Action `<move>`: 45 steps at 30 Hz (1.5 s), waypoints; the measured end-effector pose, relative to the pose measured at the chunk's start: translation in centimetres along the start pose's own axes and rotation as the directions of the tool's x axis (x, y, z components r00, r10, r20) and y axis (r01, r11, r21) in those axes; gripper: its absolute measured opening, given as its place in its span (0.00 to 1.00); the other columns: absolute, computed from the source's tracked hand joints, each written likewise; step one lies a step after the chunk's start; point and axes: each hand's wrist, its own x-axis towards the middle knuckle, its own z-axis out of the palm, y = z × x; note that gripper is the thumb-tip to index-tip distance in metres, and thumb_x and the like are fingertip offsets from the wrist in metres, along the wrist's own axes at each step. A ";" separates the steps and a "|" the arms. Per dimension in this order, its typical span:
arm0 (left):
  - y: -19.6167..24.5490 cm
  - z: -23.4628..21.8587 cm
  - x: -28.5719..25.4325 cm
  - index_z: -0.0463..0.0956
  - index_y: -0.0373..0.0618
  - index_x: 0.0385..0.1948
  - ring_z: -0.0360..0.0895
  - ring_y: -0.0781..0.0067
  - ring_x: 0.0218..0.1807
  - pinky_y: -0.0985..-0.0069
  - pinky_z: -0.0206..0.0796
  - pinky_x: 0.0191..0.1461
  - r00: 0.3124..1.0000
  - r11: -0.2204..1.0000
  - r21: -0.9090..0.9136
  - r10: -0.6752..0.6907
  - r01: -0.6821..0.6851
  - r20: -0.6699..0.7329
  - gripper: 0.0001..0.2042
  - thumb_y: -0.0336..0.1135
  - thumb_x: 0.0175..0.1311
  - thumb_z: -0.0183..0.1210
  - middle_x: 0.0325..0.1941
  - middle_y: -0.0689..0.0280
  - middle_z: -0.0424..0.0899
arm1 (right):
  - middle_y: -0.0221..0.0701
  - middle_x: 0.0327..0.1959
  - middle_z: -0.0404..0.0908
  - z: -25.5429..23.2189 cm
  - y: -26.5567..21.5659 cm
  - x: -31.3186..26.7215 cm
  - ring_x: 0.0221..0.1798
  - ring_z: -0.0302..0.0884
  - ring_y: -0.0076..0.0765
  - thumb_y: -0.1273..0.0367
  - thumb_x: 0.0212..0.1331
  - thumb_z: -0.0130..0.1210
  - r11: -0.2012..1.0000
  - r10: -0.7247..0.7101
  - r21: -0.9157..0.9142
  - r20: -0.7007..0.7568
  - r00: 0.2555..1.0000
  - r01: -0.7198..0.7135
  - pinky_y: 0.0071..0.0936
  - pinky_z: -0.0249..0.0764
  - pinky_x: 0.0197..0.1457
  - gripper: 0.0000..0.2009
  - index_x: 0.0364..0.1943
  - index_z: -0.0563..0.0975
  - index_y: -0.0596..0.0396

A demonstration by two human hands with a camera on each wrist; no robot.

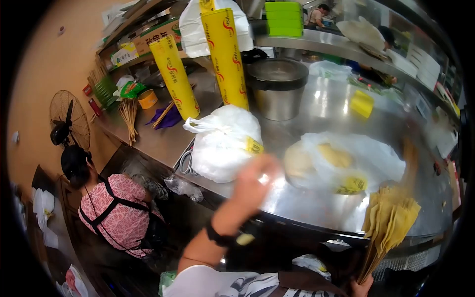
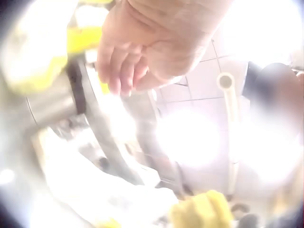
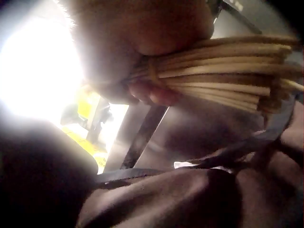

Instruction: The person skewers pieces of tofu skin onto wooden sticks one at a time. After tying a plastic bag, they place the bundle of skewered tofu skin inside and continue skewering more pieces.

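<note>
My right hand (image 1: 362, 287) grips a bundle of skewers threaded with folded yellow sheets (image 1: 391, 210), held upright at the table's near edge. The right wrist view shows its fingers curled round the bare wooden sticks (image 3: 223, 71), which a band (image 3: 153, 71) ties together. Blurred, my left hand (image 1: 255, 180) is raised by the near edge, between two plastic bags. Its fingers (image 2: 124, 66) bend loosely with nothing in them in the left wrist view. Left of it sits a knotted white bag (image 1: 222, 143); to the right lies a translucent bag (image 1: 376, 161) with pale food inside.
Two yellow film rolls (image 1: 173, 76) stand behind the white bag, beside a lidded steel pot (image 1: 278, 94). Scissors (image 1: 186, 163) lie at the table's left edge. Loose sticks (image 1: 128, 119) rest farther left. A person in a pink shirt (image 1: 116, 213) sits low at left.
</note>
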 end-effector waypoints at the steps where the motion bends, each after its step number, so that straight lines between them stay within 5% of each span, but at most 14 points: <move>1: -0.7 -2.2 1.9 0.78 0.37 0.37 0.79 0.69 0.40 0.72 0.70 0.46 0.979 0.988 0.128 -0.057 0.084 -0.198 0.08 0.31 0.60 0.59 0.37 0.59 0.82 | 0.31 0.28 0.76 0.2 -0.3 0.2 0.27 0.72 0.27 0.71 0.52 0.63 1.000 -0.028 -0.014 -0.001 1.000 0.027 0.27 0.71 0.31 0.13 0.38 0.74 0.61; 2: -3.0 -4.1 3.4 0.77 0.37 0.35 0.79 0.62 0.38 0.70 0.70 0.43 0.950 0.899 0.434 0.084 0.059 -0.302 0.08 0.32 0.59 0.60 0.33 0.58 0.81 | 0.31 0.28 0.76 0.3 -0.2 0.8 0.27 0.72 0.27 0.71 0.52 0.63 1.000 -0.022 -0.016 0.009 1.000 0.022 0.27 0.71 0.31 0.13 0.38 0.74 0.61; 4: -5.5 -6.8 5.2 0.78 0.38 0.32 0.77 0.55 0.37 0.65 0.69 0.43 0.949 0.721 0.693 0.200 0.027 -0.245 0.10 0.36 0.56 0.62 0.32 0.56 0.80 | 0.26 0.25 0.74 0.8 -0.3 2.9 0.27 0.70 0.25 0.74 0.42 0.60 0.998 -0.044 -0.044 0.011 0.999 0.045 0.26 0.70 0.32 0.12 0.33 0.73 0.59; 7: -7.9 -7.5 6.2 0.78 0.38 0.31 0.77 0.52 0.39 0.61 0.68 0.46 0.981 0.575 0.798 -0.043 0.179 -0.189 0.15 0.42 0.54 0.64 0.35 0.53 0.80 | 0.25 0.21 0.70 1.8 -2.6 5.8 0.24 0.66 0.24 0.71 0.43 0.60 0.990 -0.144 0.010 0.001 0.990 0.144 0.26 0.67 0.29 0.10 0.28 0.70 0.55; 9: -9.6 -7.1 6.3 0.78 0.38 0.29 0.75 0.50 0.42 0.55 0.66 0.46 0.985 0.524 0.835 -0.055 0.170 -0.166 0.19 0.48 0.51 0.64 0.35 0.53 0.79 | 0.24 0.21 0.70 2.1 -6.9 6.8 0.23 0.66 0.21 0.73 0.47 0.61 0.988 -0.152 -0.019 0.006 0.988 0.152 0.23 0.65 0.27 0.09 0.30 0.71 0.56; 14: -10.8 -6.1 6.0 0.68 0.38 0.55 0.65 0.49 0.59 0.57 0.57 0.60 0.988 0.599 0.789 -0.033 0.138 -0.148 0.30 0.39 0.48 0.65 0.57 0.53 0.70 | 0.27 0.23 0.73 -1.4 -9.9 9.3 0.26 0.70 0.23 0.74 0.44 0.60 0.967 -0.142 -0.226 -0.105 0.984 0.115 0.26 0.69 0.31 0.09 0.29 0.72 0.58; 19: -10.4 -5.2 6.1 0.71 0.37 0.50 0.66 0.52 0.58 0.58 0.55 0.61 0.977 0.599 0.800 0.182 -0.024 -0.107 0.23 0.33 0.51 0.62 0.54 0.56 0.73 | 0.38 0.24 0.76 -3.7 -12.1 13.3 0.29 0.75 0.38 0.75 0.45 0.56 0.926 -0.171 -0.363 -0.165 0.971 0.102 0.32 0.71 0.35 0.10 0.35 0.73 0.61; 23: -11.5 -5.8 5.9 0.74 0.38 0.43 0.69 0.52 0.53 0.60 0.58 0.58 0.983 0.675 0.738 0.146 -0.018 -0.110 0.15 0.30 0.53 0.60 0.49 0.55 0.76 | 0.46 0.27 0.78 -3.3 -11.2 18.2 0.32 0.78 0.49 0.73 0.45 0.57 0.853 -0.320 -0.461 -0.095 0.943 0.243 0.36 0.72 0.37 0.12 0.35 0.73 0.62; 25: -11.3 -6.1 5.6 0.74 0.39 0.37 0.74 0.50 0.45 0.62 0.63 0.50 0.986 0.774 0.631 0.138 -0.051 -0.090 0.09 0.28 0.56 0.58 0.41 0.55 0.79 | 0.50 0.29 0.79 -2.4 -11.7 19.5 0.36 0.78 0.56 0.70 0.46 0.61 0.777 -0.159 -0.625 -0.079 0.984 0.076 0.40 0.72 0.39 0.15 0.36 0.72 0.63; 32: -10.0 -6.1 5.3 0.74 0.40 0.36 0.76 0.50 0.38 0.62 0.68 0.43 0.995 0.929 0.357 -0.086 0.099 -0.053 0.06 0.30 0.59 0.57 0.34 0.54 0.80 | 0.54 0.35 0.78 -0.8 -11.8 20.2 0.41 0.77 0.60 0.63 0.47 0.65 0.640 -0.129 -0.760 0.035 0.991 0.110 0.45 0.72 0.45 0.22 0.39 0.70 0.65; 36: -8.7 -4.3 4.1 0.74 0.39 0.38 0.78 0.53 0.38 0.67 0.69 0.46 0.990 0.890 0.442 0.064 -0.113 0.124 0.11 0.28 0.53 0.62 0.37 0.54 0.79 | 0.52 0.39 0.77 -0.4 -13.5 19.1 0.44 0.76 0.58 0.63 0.47 0.65 0.563 -0.131 -0.812 0.094 0.987 0.152 0.45 0.71 0.47 0.23 0.42 0.71 0.65; 39: -7.7 -4.7 3.9 0.72 0.40 0.39 0.78 0.63 0.40 0.73 0.69 0.45 0.975 0.975 0.217 -0.084 0.038 0.207 0.13 0.21 0.50 0.59 0.36 0.59 0.78 | 0.45 0.41 0.73 0.3 -15.9 18.3 0.45 0.73 0.53 0.64 0.44 0.66 0.380 -0.444 -0.813 0.260 0.858 0.442 0.42 0.70 0.48 0.26 0.47 0.72 0.63; 42: -6.5 -4.7 3.2 0.71 0.43 0.39 0.76 0.73 0.39 0.78 0.67 0.44 0.978 0.998 -0.005 -0.058 0.060 0.201 0.13 0.19 0.51 0.58 0.36 0.64 0.77 | 0.41 0.37 0.77 4.5 -22.5 16.2 0.38 0.79 0.42 0.69 0.52 0.62 0.675 -0.419 -0.481 0.375 0.827 0.559 0.33 0.74 0.42 0.15 0.43 0.76 0.61; 45: -3.9 -4.4 2.5 0.70 0.43 0.39 0.73 0.78 0.45 0.82 0.64 0.52 0.974 0.976 -0.184 -0.078 0.119 0.213 0.15 0.18 0.49 0.59 0.39 0.69 0.76 | 0.39 0.36 0.79 10.6 -25.2 15.7 0.35 0.80 0.36 0.76 0.54 0.60 0.472 -0.719 -0.139 0.510 0.471 0.871 0.29 0.76 0.39 0.11 0.42 0.77 0.61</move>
